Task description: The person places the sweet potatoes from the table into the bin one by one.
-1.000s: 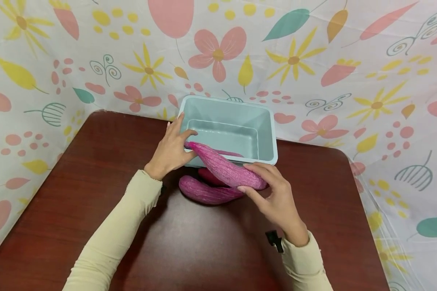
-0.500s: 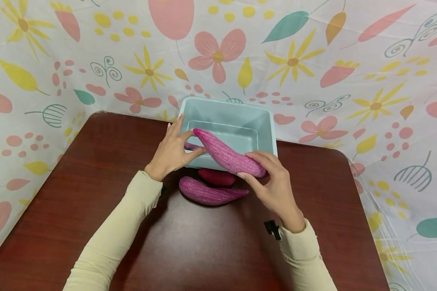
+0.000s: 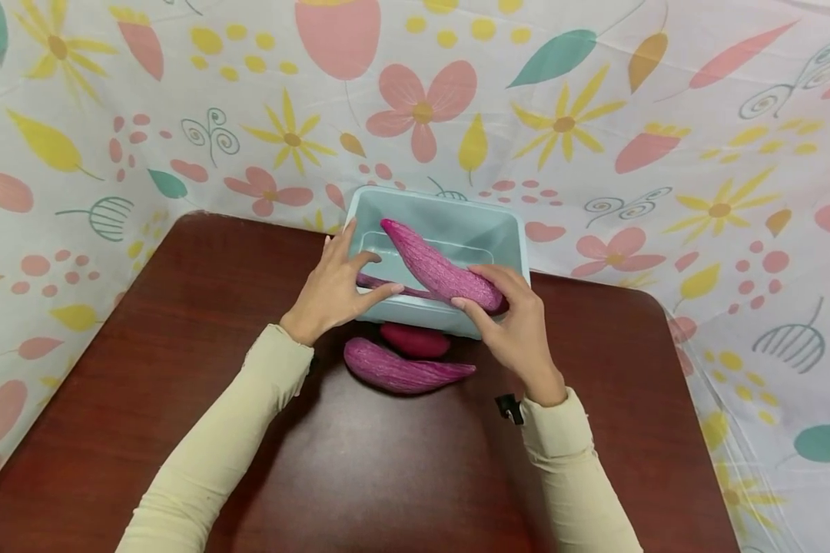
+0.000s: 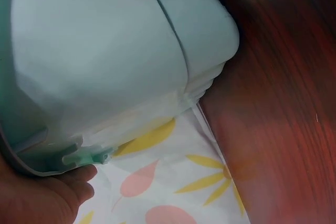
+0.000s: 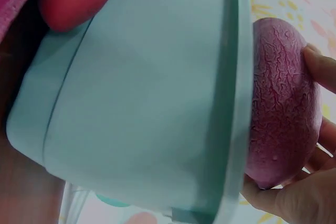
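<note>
My right hand (image 3: 519, 330) holds a wrinkled purple sweet potato (image 3: 432, 265) by its thick end, thumb and fingers on opposite sides. Its pointed end slants up and left over the light blue plastic tub (image 3: 415, 313). My left hand (image 3: 328, 292) grips the tub's left rim; the left wrist view shows fingertips (image 4: 86, 177) at the rim's outside. Another purple piece (image 3: 420, 293) lies inside along the front wall, mostly hidden. In front of the tub, a purple sweet potato (image 3: 401, 370) and a smoother red one (image 3: 415, 342) lie on the table.
The tub stands at the back of a dark brown wooden table (image 3: 360, 476), close to a flower-printed cloth (image 3: 263, 100) hanging behind. A black clip (image 3: 509, 408) sits at my right wrist.
My right hand has moved up and away from me, carrying the sweet potato from in front of the tub to over its opening. The left hand stays at the rim.
</note>
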Available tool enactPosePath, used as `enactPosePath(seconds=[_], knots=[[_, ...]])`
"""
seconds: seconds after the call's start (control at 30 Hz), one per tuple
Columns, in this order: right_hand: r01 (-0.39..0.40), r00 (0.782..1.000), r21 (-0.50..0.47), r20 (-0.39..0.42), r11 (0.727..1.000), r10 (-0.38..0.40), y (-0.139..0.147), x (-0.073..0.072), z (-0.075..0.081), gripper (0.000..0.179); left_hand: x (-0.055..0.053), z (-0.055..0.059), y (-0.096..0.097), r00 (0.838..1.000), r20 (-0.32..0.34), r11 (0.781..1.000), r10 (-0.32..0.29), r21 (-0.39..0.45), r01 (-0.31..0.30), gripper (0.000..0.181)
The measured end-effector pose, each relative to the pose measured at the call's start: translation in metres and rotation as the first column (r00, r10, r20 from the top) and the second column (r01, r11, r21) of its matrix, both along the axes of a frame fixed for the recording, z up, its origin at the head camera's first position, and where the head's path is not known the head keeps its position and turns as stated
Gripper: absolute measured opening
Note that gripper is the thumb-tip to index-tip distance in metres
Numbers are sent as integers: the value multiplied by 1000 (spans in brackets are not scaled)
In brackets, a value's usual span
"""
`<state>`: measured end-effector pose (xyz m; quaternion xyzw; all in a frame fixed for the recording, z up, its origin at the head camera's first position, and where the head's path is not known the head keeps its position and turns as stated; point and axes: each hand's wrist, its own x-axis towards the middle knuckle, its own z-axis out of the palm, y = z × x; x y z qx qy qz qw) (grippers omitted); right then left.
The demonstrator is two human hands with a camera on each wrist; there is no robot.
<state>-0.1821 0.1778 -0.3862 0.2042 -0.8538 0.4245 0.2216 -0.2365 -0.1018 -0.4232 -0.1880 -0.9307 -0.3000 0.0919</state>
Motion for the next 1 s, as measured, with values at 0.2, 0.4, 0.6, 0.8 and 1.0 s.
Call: enactPosePath(seconds=[0.2, 0.4, 0.6, 0.8, 1.0], knots=[[-33, 999, 15, 35, 999, 32, -4, -17, -4, 44, 1, -1, 3, 1000, 14, 1000, 2, 10, -2, 62], [-53, 998, 48, 44, 997, 51, -6, -30, -9, 43, 2, -2, 5, 1000, 3, 1000, -1, 9, 1, 62], [-43, 998, 78, 38, 996, 40, -12, -38, -12, 43, 2, -1, 3, 1000, -7, 1000, -6, 21, 6, 61], [-8, 1000, 65, 20, 998, 7, -14, -40, -10, 53, 1, 0, 2, 1000, -28, 1000, 1, 8, -1, 63], [-13, 999, 61, 32, 998, 11, -12, -32, -10, 56, 0, 2, 1, 1000, 1, 1000, -4, -6, 4, 71]])
